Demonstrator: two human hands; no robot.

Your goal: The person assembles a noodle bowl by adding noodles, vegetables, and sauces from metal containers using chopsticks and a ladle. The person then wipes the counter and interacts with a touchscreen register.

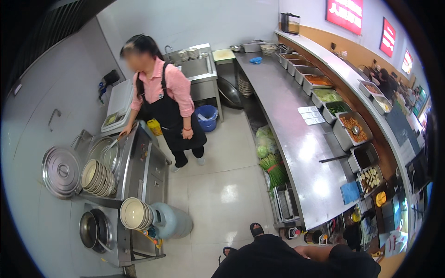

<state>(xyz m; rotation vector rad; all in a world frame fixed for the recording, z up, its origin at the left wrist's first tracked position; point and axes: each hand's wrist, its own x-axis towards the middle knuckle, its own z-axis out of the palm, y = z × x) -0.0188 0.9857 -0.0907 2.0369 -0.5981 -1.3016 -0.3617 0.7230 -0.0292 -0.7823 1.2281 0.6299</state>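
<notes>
My right forearm bends in at the lower right, and my right hand (303, 251) rests against my black clothing (264, 259). Its fingers are mostly hidden, so I cannot make out whether it holds anything. Beyond it stands the long steel counter (296, 134), the nearest large surface. Sauce bottles (293, 233) sit at the counter's near end, close to that hand. My left hand is out of the picture. One of my black sandals (256, 229) shows on the tiled floor.
At left, a person (162, 92) in a pink shirt and black apron holds a ladle (111, 146) at a pot. Stacked bowls (134, 213) stand beside a gas cylinder (171, 221). Food pans (352, 127) line the counter. Green vegetables (272, 169) sit beneath it.
</notes>
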